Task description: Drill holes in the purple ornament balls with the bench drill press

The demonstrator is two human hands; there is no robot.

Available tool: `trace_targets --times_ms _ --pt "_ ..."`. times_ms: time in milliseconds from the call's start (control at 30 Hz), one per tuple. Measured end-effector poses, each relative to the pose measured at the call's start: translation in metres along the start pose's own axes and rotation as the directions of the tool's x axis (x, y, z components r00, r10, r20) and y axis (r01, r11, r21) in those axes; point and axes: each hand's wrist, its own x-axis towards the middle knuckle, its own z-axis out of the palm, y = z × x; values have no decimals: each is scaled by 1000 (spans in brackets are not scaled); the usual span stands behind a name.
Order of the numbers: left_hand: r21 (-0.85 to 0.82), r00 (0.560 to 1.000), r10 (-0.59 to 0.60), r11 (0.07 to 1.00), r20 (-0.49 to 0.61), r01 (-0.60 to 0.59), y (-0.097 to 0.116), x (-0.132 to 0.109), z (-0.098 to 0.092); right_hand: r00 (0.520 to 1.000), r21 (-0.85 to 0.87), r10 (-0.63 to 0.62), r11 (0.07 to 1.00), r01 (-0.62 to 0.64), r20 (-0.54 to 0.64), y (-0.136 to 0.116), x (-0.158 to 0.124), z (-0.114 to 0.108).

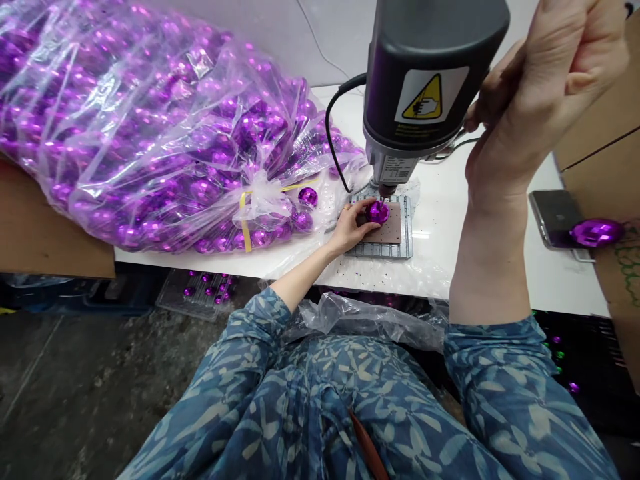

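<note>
My left hand (353, 229) pinches a shiny purple faceted ball (377, 212) between thumb and fingers. The ball rests on a brown board (389, 230) lying on the metal base plate (407, 237) of a drill press (420, 73). Directly above the ball is the drill bit (383, 198), which looks to be touching its top. My right hand (545, 87) is raised beside the drill head with its fingers curled round the press's lever, most of which the hand hides.
A large clear bag of purple balls (175, 133), tied with yellow strap, covers the left. Two loose balls (308, 197) lie near its knot. At right are a phone (555, 217), another purple ball (597, 233) and cardboard (600, 120). Dark shavings and plastic sheeting (345, 313) lie nearby.
</note>
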Motion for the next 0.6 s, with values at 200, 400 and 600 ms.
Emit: trace_targets --times_ms 200,400,600 --pt "-36 996 86 996 6 -86 9 -9 5 1000 37 -19 999 18 19 1 -1 -2" --pt "-187 999 33 982 -36 -40 0 -6 19 1000 24 -4 1000 4 15 -3 -2 -2" --pt "-172 999 23 985 -47 -30 -5 -5 23 1000 76 10 997 -11 17 -2 -2 -3"
